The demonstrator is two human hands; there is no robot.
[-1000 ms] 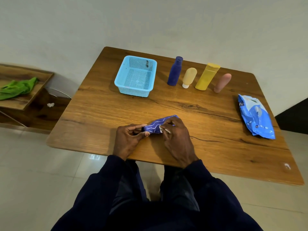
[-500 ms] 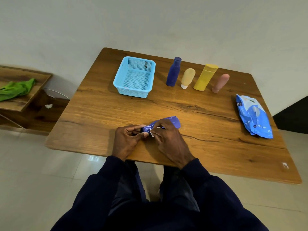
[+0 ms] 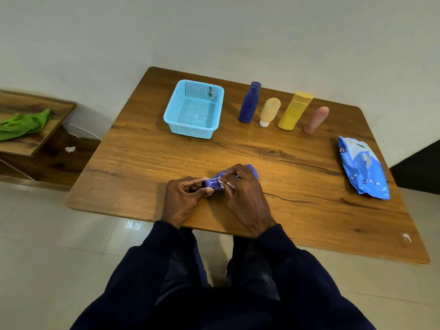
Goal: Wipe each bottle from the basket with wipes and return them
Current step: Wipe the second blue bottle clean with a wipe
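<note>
A purple tube with a pale wavy pattern (image 3: 215,181) lies low over the near middle of the table. My left hand (image 3: 184,198) pinches its near end. My right hand (image 3: 245,194) curls over the tube's far part with a bit of white wipe (image 3: 225,184) showing under its fingers. The light blue basket (image 3: 195,109) stands at the back with nothing large inside. To its right stand a dark blue bottle (image 3: 250,102), a cream tube (image 3: 269,111), a yellow bottle (image 3: 295,110) and a pink tube (image 3: 316,120).
A blue pack of wipes (image 3: 362,167) lies near the wooden table's (image 3: 142,163) right edge. A lower wooden shelf at the left holds a green cloth (image 3: 23,123). Pale floor tiles lie below the table's near edge.
My right hand has slid along the purple tube towards my left hand, covering more of it. The left hand keeps its pinch on the near end.
</note>
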